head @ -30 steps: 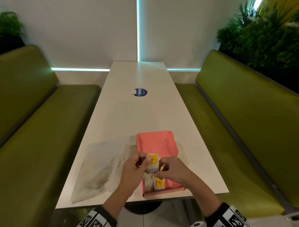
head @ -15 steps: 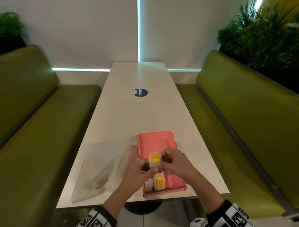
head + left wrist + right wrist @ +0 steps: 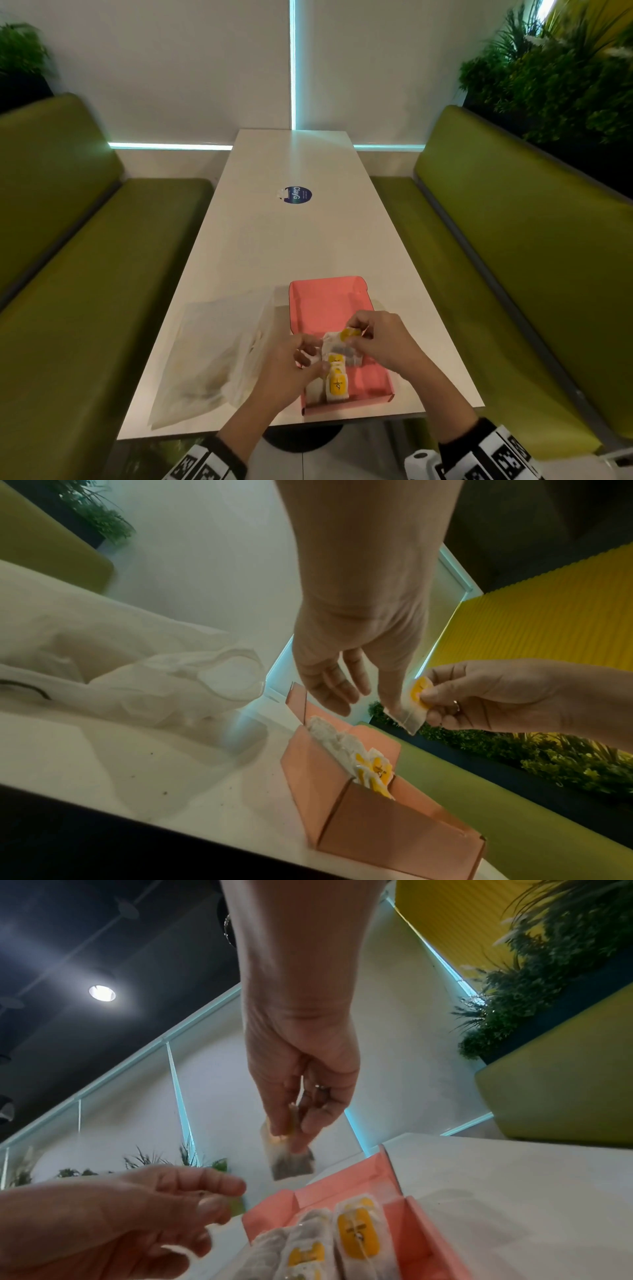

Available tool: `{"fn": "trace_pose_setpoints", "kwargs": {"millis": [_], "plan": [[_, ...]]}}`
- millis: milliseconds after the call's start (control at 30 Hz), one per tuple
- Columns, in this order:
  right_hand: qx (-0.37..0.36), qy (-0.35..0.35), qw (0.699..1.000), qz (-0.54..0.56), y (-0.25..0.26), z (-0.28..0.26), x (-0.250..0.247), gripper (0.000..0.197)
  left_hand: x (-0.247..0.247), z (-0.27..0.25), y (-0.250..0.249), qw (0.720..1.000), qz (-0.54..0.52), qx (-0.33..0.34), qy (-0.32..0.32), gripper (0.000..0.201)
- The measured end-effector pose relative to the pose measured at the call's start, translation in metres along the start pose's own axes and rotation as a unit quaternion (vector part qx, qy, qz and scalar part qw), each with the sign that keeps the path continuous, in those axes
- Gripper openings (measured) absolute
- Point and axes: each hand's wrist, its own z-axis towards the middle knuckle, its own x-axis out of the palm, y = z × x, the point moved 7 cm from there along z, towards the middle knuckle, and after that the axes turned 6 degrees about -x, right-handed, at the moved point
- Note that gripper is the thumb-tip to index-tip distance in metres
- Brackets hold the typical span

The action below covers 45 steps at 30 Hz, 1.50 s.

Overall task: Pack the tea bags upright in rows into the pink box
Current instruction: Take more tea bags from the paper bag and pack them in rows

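The pink box (image 3: 325, 305) lies open at the table's near edge. Several tea bags (image 3: 337, 385) with yellow tags stand packed in its near left corner, also seen in the wrist views (image 3: 373, 769) (image 3: 356, 1229). My right hand (image 3: 352, 334) pinches one more tea bag (image 3: 335, 346) by its yellow-tag end, hanging above the box (image 3: 291, 1164). My left hand (image 3: 310, 356) hovers just left of it with loosely curled fingers and holds nothing. In the left wrist view its thumb lies against the bag's corner (image 3: 407, 718).
A crumpled clear plastic bag (image 3: 212, 353) lies left of the box. The long white table (image 3: 291, 240) carries a round blue sticker (image 3: 297, 195) farther back. Green benches (image 3: 85, 291) flank it, and plants stand behind them.
Both hands held the tea bag upright over the box. Now the left hand has let go and the right hand alone holds it, tipped and shifted slightly right.
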Motion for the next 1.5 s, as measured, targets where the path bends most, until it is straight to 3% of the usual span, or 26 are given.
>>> {"fn": "trace_pose_setpoints", "kwargs": {"millis": [100, 200, 267, 400, 467, 567, 667, 867, 1000, 1233, 1500], "plan": [[0.031, 0.019, 0.994, -0.101, -0.019, 0.002, -0.002, 0.023, -0.005, 0.003, 0.014, 0.996, 0.086, -0.028, -0.019, 0.043], [0.077, 0.045, 0.985, -0.147, -0.038, 0.001, 0.005, 0.02, 0.001, 0.003, 0.032, 0.985, 0.149, -0.081, 0.023, 0.068], [0.093, 0.069, 0.979, -0.17, -0.045, 0.001, 0.015, 0.016, 0.005, 0.002, 0.038, 0.979, 0.166, -0.105, 0.051, 0.073], [0.121, 0.121, 0.961, -0.215, -0.05, 0.004, 0.036, 0.014, 0.01, -0.002, 0.031, 0.969, 0.217, -0.085, 0.082, 0.057], [0.125, 0.111, 0.963, -0.209, -0.049, 0.006, 0.041, 0.008, 0.011, -0.003, 0.028, 0.969, 0.214, -0.082, 0.092, 0.054], [0.127, 0.068, 0.974, -0.175, -0.054, 0.009, 0.048, 0.021, 0.009, -0.004, 0.03, 0.972, 0.201, -0.093, 0.083, 0.051], [0.123, 0.03, 0.975, -0.183, -0.059, 0.01, 0.054, 0.008, 0.009, -0.002, 0.035, 0.972, 0.192, -0.106, 0.08, 0.053], [0.131, -0.066, 0.978, -0.15, -0.067, 0.006, 0.054, 0.039, 0.011, -0.003, 0.04, 0.97, 0.181, -0.136, 0.092, 0.066], [0.142, -0.098, 0.973, -0.154, -0.07, 0.001, 0.049, 0.041, 0.012, -0.004, 0.054, 0.967, 0.175, -0.17, 0.078, 0.075], [0.141, -0.008, 0.969, -0.204, -0.086, 0.003, 0.071, 0.031, 0.019, -0.004, 0.057, 0.969, 0.165, -0.159, 0.097, 0.06], [0.112, -0.036, 0.98, -0.161, -0.079, 0.007, 0.074, 0.025, 0.02, -0.003, 0.056, 0.974, 0.144, -0.142, 0.098, 0.053]]}}
